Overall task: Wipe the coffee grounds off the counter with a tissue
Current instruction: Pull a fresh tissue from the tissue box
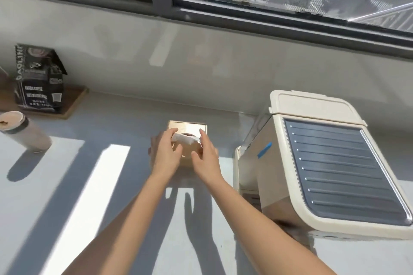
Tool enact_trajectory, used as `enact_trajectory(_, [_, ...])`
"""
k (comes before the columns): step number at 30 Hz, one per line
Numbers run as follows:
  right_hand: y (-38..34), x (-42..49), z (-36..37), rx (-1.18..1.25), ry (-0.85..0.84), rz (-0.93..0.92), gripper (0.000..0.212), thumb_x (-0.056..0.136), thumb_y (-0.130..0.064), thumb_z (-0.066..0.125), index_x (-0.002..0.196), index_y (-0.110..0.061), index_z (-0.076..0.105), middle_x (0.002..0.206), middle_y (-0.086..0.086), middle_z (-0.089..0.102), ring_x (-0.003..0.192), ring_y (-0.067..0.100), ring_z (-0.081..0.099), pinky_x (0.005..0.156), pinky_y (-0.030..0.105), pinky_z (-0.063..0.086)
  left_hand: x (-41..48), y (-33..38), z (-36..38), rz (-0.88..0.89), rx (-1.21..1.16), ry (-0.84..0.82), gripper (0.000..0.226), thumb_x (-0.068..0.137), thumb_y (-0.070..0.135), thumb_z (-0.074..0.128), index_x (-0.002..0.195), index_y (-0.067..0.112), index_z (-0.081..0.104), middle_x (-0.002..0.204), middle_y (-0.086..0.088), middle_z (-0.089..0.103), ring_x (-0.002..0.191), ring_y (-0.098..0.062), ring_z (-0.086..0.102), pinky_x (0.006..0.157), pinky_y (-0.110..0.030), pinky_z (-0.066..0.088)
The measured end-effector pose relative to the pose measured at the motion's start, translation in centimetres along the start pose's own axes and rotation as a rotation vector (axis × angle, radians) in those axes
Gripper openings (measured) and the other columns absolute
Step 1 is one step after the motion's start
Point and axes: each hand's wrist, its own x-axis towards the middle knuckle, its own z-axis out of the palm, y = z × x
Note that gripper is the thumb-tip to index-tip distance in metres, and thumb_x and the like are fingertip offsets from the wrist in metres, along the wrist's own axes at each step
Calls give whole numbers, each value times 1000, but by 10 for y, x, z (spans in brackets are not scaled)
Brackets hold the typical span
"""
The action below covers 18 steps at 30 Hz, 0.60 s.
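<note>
Two bare forearms reach forward over a smooth, pale grey surface (67,185) striped with hard bands of sunlight and shadow. To the right, near, stands a boxy cream machine (312,163) with rounded plastic edges, brushed metal sides and a dark ribbed panel sloping across its top; a strip of blue tape sticks to its side.

The left hand (164,152) and right hand (205,154) meet over a square, tan box (190,128) with a glossy top, just left of the machine. Between them they hold a white tissue (185,138), soft and creased, stretched over the box's round opening. The left fingers (173,133) pinch its left end; the right fingers (202,135) close on its right end, the lower fingers of both hands spread loosely. The tissue seems partly inside the opening, though blur makes this hard to tell.

Farther left, a beige cylindrical tumbler (22,131) with a dark band and a flat lid stands on the surface. Behind it a black, matte coffee bag (38,78) with a folded top sits on a thin wooden tray (73,100). Beyond rises a plain grey wall, then a dark-framed window (268,13).
</note>
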Motion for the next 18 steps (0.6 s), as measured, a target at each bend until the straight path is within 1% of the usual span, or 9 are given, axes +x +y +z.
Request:
enact_trajectory(3, [2, 3, 6, -110, 66, -37, 59, 90, -6, 44, 143, -30, 36, 144, -10, 40, 127, 16, 34, 91, 28, 37, -4, -1, 5, 14, -5, 76, 37, 76, 1, 50, 99, 27, 63, 107, 9, 59, 114, -23, 50, 98, -45, 40])
enact_trajectory(4, [3, 3, 6, -133, 95, -37, 52, 89, -5, 45, 136, -29, 45, 139, -11, 44, 124, 15, 37, 85, 28, 39, -6, -2, 4, 8, 14, 114, 35, 75, 1, 50, 93, 28, 63, 102, 12, 59, 112, -20, 49, 96, -41, 39])
enact_trajectory(6, [4, 3, 6, -165, 142, -28, 37, 87, -4, 46, 113, -27, 58, 125, -13, 51, 116, 13, 44, 72, 28, 39, -10, -2, 2, 16, 74, 176, 31, 74, 3, 50, 85, 29, 63, 94, 17, 57, 106, -17, 46, 88, -34, 36])
enact_trajectory(8, [6, 1, 6, -168, 179, -5, 30, 86, -4, 48, 97, -27, 63, 113, -15, 55, 108, 10, 50, 67, 27, 37, -17, -5, 0, 35, 79, 178, 27, 76, 4, 52, 84, 28, 64, 94, 14, 60, 103, -18, 47, 87, -37, 38])
enact_trajectory(10, [7, -2, 6, -169, 191, 28, 28, 86, -8, 50, 93, -29, 67, 107, -14, 59, 103, 10, 54, 69, 29, 40, -24, -7, -3, 47, 50, 161, 25, 76, 5, 53, 84, 26, 65, 97, 10, 64, 102, -21, 50, 89, -41, 40])
enact_trajectory(12, [5, -6, 4, -160, 175, 60, 27, 86, -10, 50, 93, -29, 67, 105, -11, 61, 101, 11, 54, 74, 30, 44, -30, -5, -10, 49, 37, 164, 23, 76, 5, 55, 84, 24, 65, 94, 7, 67, 98, -23, 55, 90, -43, 43])
enact_trajectory(14, [-1, -11, 2, -53, 188, 55, 25, 86, -8, 49, 92, -26, 65, 105, -8, 62, 98, 13, 55, 77, 30, 46, -36, 0, -20, 39, -6, 190, 22, 75, 5, 57, 82, 23, 66, 88, 5, 69, 89, -22, 60, 87, -42, 47])
enact_trajectory(16, [-18, -18, -6, 119, 265, -56, 22, 86, -6, 50, 91, -23, 64, 103, -7, 63, 102, 12, 53, 79, 24, 42, -41, 15, -34, 76, -139, 206, 20, 77, 5, 59, 79, 24, 66, 83, 8, 69, 83, -12, 62, 83, -35, 50])
enact_trajectory(18, [-45, -23, -19, 281, 332, -204, 23, 85, -7, 51, 87, -26, 62, 96, -12, 64, 100, 9, 55, 79, 19, 42, -44, 37, -52, 172, -305, 184, 16, 78, 7, 61, 80, 22, 65, 80, 11, 67, 79, -2, 60, 78, -21, 49])
